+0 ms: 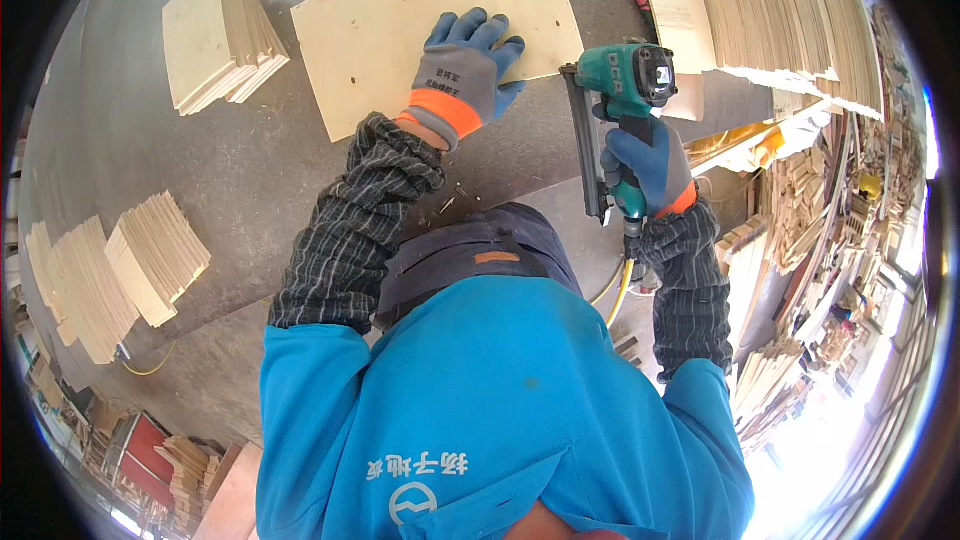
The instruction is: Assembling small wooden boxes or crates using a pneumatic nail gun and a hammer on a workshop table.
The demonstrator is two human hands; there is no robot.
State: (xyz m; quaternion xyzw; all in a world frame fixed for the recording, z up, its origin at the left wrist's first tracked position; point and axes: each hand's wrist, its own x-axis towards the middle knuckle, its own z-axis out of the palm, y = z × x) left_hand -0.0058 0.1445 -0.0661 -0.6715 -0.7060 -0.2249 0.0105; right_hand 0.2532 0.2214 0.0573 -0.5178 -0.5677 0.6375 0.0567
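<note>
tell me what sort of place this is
Most likely a woodworking shop: a teal nail or staple gun is held beside a flat wooden panel, stacks of thin boards surround it, and more cut wood pieces lie piled off to the right.

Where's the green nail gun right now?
In the head view, the green nail gun is right of centre, gripped by the right hand, near the large wooden panel.
</note>
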